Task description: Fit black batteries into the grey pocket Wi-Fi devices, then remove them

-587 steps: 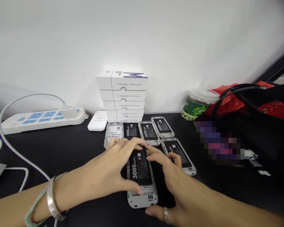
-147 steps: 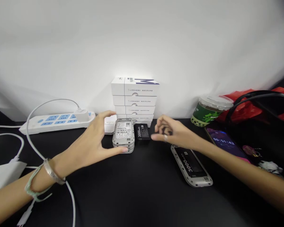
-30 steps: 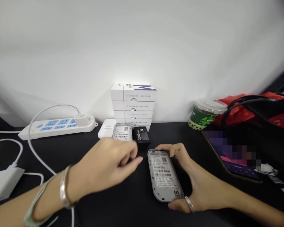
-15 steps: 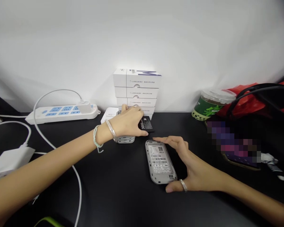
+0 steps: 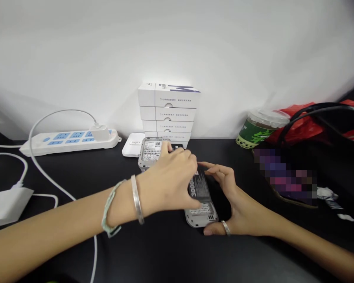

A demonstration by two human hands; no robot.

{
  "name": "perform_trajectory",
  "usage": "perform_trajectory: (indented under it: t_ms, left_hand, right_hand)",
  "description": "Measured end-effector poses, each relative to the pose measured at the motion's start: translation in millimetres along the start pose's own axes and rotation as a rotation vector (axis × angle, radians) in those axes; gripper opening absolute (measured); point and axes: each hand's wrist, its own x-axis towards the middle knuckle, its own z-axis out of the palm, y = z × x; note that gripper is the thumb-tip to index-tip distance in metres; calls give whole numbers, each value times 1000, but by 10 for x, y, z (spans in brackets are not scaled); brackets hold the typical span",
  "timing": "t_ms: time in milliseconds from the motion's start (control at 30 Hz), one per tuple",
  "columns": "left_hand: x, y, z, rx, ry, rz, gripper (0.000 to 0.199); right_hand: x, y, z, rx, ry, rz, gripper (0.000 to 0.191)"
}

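Observation:
My left hand (image 5: pixel 168 177) is shut on a black 3000 mAh battery (image 5: pixel 198 188), pressing it down into the open back of a grey pocket Wi-Fi device (image 5: pixel 201 217). My right hand (image 5: pixel 233 208) curls around that device's right side, with the thumb below its lower end and a ring on one finger. Much of the device lies hidden under the battery and my fingers. Behind my left hand sits a small stack of grey devices (image 5: pixel 149 153), the top one label up. A sliver of another black battery (image 5: pixel 177 146) shows beyond my fingers.
Several white boxes (image 5: pixel 168 112) stand stacked against the wall, with a small white box (image 5: pixel 132 144) beside them. To the left lie a power strip (image 5: pixel 67 140), its white cable and a charger (image 5: pixel 6 206). On the right are a lidded cup (image 5: pixel 259 129), a pixelated phone (image 5: pixel 283 177) and a black-and-red bag (image 5: pixel 318 125).
The device under my right hand has turned over, its label side no longer up. My left hand has moved from the stack to this device, now with a black battery in it.

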Motion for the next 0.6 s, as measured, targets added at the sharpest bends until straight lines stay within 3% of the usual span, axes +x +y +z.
perform_trajectory:
  t_ms: [200, 433, 500, 600]
  left_hand:
    - [-44, 12, 130, -77, -93, -18, 74]
    - [-58, 92, 99, 55, -157, 67, 53]
    - [-80, 141, 83, 124, -140, 99, 54]
    - [-319, 96, 40, 161, -1, 155, 43]
  right_hand:
    - [-3, -19, -2, -5, -13, 24, 106]
    - [22, -79, -3, -4, -71, 63, 107]
    - [35, -92, -15, -22, -74, 75, 108]
    - [67, -50, -86, 31, -35, 68, 103]
